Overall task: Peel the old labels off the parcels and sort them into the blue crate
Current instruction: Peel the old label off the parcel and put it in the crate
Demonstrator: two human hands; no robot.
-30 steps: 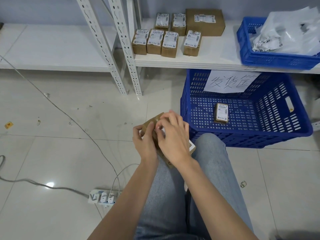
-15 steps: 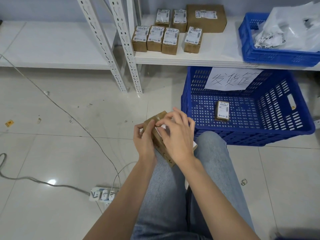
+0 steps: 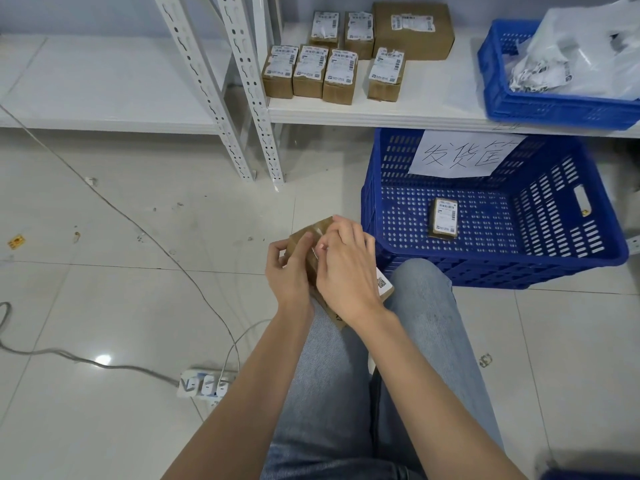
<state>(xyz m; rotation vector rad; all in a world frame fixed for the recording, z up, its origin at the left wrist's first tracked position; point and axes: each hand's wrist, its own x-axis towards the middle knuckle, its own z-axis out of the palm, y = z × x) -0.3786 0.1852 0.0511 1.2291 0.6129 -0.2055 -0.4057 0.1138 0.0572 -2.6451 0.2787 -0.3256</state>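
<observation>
While the small brown cardboard parcel (image 3: 313, 233) rests on the knee in blue jeans (image 3: 415, 306), left hand (image 3: 289, 271) grips its left edge, fingers curled round the side. Right hand (image 3: 346, 268) lies over the top face, fingertips curled and pinching at the white label (image 3: 382, 282); whether an edge is lifted yet, cannot tell, hand hides it. Only the label's near corner with the QR code shows. Parcel's long axis runs from far-left to near-right, tilted across the lap. Large blue plastic crate (image 3: 571, 251) sits on the floor to the right and forward, just beside the knee, so right hand is nearer for the drop. One labelled parcel (image 3: 445, 218) already lies inside. More labelled brown boxes (image 3: 329, 76) wait on the white shelf (image 3: 381, 112).
</observation>
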